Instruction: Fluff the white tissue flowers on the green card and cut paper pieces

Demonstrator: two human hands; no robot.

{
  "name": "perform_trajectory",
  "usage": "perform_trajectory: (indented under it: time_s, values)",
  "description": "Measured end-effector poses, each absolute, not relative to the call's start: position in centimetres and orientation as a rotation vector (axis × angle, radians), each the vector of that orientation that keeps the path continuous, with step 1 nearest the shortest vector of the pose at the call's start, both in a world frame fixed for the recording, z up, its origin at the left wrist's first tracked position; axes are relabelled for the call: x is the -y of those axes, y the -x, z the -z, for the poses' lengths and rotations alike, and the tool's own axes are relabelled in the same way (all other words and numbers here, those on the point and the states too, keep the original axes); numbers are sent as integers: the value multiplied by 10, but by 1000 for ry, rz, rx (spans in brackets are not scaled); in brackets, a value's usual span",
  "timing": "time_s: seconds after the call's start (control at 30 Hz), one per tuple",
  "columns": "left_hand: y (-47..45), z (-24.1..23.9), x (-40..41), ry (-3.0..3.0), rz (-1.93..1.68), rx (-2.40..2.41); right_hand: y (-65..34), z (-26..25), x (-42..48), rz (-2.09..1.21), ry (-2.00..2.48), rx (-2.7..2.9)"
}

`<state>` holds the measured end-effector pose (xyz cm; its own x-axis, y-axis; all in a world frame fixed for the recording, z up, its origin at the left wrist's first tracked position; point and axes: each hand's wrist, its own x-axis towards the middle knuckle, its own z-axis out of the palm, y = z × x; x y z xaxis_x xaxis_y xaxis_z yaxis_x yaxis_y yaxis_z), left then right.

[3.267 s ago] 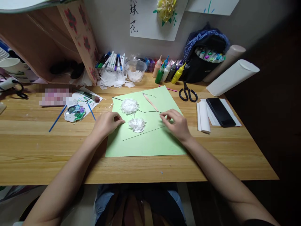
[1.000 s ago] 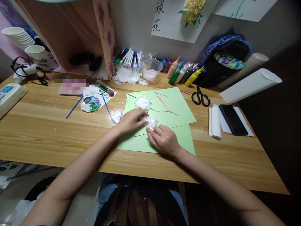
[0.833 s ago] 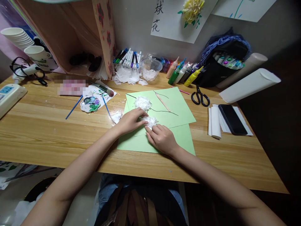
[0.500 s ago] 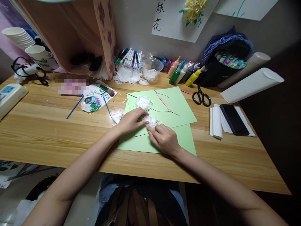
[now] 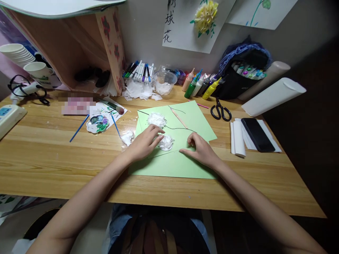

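Two white paper flowers lie on green paper (image 5: 182, 165): an upper flower (image 5: 156, 120) and a lower flower (image 5: 166, 143). My left hand (image 5: 144, 144) is open at the left side of the lower flower, its fingertips over or against that edge; whether they touch I cannot tell. To the right, apart from both flowers, my right hand (image 5: 201, 150) hovers over the paper with thumb and fingers apart, holding nothing visible. Thin dark lines run from the upper flower across the sheet. A pencil-like stick (image 5: 179, 118) lies on the paper, above my right hand.
Left of the sheets are a white clump in plastic (image 5: 127, 137), a paint palette (image 5: 97, 124) and paintbrushes (image 5: 79, 128). Black scissors (image 5: 220, 111), a phone (image 5: 257, 134) and a white roll (image 5: 274, 97) lie right. Paint bottles (image 5: 190, 89) and a plastic tub (image 5: 164, 83) line the back.
My right hand has let go of the lower flower and moved right, its fingers opening. The left hand has eased back slightly, so more of that flower shows. The camera view has shifted a little.
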<state>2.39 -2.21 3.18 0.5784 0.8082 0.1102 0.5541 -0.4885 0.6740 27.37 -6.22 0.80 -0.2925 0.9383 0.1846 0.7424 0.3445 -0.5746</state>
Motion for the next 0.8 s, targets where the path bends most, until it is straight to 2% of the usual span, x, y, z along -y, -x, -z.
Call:
perform_trajectory:
  time_s: [0.07,0.23,0.3,0.37,0.47,0.53,0.67,0.8]
  values:
    - [-24,-39,23,-2241,-617,-1116,-277,-4,57,-627,1489,2131]
    - [4,-63,11,-2191,-859,-1468,-260,1,55,-489,1525,2135]
    - [26,-67,8,-2062,-834,-1749,-254,1,55,-462,1562,2151]
    - [45,-66,10,-2014,-656,-1859,-252,1,53,-440,1585,2168]
    - [60,-58,22,-2019,-351,-1791,-251,3,51,-412,1570,2188]
    - [59,-54,29,-2031,-272,-1807,-251,4,50,-412,1550,2188]
    - [53,-51,36,-2039,-225,-1846,-252,7,51,-456,1548,2161]
    - [62,-57,27,-2013,-335,-1665,-252,7,51,-534,1527,2125]
